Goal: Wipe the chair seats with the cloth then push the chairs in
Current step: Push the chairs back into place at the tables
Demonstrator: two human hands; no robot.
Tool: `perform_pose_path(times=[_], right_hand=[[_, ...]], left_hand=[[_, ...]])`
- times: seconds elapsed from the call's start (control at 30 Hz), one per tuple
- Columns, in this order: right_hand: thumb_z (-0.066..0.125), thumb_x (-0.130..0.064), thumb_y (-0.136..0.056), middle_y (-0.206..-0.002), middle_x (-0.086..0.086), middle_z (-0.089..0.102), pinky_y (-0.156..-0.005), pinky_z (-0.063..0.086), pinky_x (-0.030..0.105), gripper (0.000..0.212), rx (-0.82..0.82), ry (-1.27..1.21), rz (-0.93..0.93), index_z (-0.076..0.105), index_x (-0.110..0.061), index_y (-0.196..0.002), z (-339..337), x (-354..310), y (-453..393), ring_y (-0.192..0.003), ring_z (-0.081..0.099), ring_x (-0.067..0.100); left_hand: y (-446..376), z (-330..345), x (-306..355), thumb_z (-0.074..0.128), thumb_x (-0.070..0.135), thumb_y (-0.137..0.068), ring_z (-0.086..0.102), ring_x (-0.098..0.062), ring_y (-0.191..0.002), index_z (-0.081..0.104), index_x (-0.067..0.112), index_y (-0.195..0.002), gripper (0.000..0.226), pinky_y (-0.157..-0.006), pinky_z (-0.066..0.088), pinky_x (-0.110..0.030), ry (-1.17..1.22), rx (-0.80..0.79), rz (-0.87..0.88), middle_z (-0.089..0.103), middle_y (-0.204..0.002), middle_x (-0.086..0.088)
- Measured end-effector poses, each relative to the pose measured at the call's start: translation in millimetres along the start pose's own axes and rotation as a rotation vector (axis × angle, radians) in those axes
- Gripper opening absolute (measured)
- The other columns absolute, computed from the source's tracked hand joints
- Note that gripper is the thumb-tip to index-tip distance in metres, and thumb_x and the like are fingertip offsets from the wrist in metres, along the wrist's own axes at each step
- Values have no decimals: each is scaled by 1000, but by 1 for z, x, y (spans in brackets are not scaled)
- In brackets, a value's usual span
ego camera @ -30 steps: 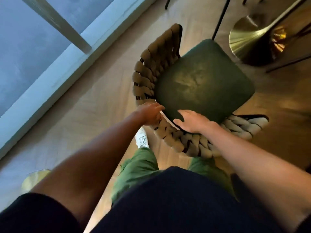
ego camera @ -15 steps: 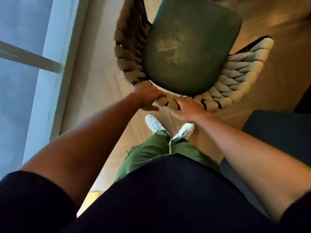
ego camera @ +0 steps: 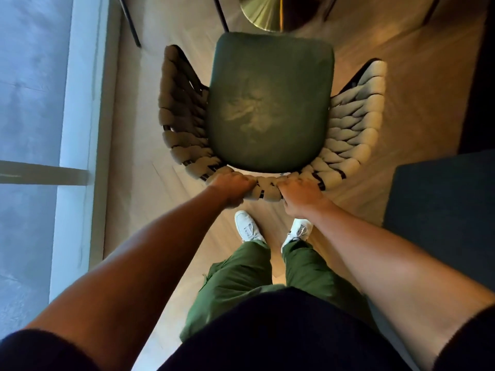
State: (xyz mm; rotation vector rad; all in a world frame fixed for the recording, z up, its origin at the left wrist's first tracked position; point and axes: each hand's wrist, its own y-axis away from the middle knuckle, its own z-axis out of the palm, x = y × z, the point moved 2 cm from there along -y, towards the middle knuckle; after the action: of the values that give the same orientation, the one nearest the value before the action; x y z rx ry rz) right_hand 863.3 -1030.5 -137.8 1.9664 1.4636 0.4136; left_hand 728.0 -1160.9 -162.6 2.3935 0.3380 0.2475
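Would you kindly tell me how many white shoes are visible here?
2: the left shoe and the right shoe, both on the floor behind the chair.

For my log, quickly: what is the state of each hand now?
Left hand: fingers curled, gripping the woven chair back.
Right hand: also gripping the chair back, beside the left.

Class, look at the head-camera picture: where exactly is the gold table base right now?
The gold table base sits at the top edge of the head view, slightly right of centre, on the floor just beyond the front edge of the green chair seat.
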Motion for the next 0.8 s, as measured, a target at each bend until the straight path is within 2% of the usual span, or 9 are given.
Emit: perform_pose_path(times=[0.13,0.2,0.37,0.57,0.8], right_hand=[[62,-25,-94,-135,6,58,-103,43,41,47,-15,9,26,51,-21,-139,3,21,10,-122,55,29],[63,-25,-93,-134,5,58,-105,43,41,48,-10,7,29,51,-22,-140,-2,31,12,-122,54,28],[67,-27,-90,-128,4,60,-99,44,40,49,4,38,40,54,-24,-137,-13,62,6,-116,56,27],[66,-27,-90,-130,5,59,-102,43,42,48,25,51,23,55,-22,-136,-35,96,-17,-119,54,29],[67,-25,-85,-126,7,63,-103,42,44,53,19,40,-21,54,-21,-136,-71,147,-59,-117,57,31]], left_hand=[[-9,1,22,68,26,-91,62,-26,-114,51,26,-138,49,-98,50,-44,-29,16,38,65,-125,-2],[-17,-5,28,66,27,-92,65,-26,-106,51,26,-135,45,-93,53,-45,-20,30,59,67,-119,-3],[-39,-24,38,66,30,-94,64,-24,-88,49,29,-135,45,-77,57,-41,-8,13,96,67,-110,-1],[-80,-52,30,68,32,-93,68,-27,-98,44,30,-142,55,-81,58,-42,-1,19,101,67,-115,-2],[-131,-91,16,67,29,-91,67,-25,-105,36,38,-148,65,-86,57,-42,24,79,27,68,-121,2]])
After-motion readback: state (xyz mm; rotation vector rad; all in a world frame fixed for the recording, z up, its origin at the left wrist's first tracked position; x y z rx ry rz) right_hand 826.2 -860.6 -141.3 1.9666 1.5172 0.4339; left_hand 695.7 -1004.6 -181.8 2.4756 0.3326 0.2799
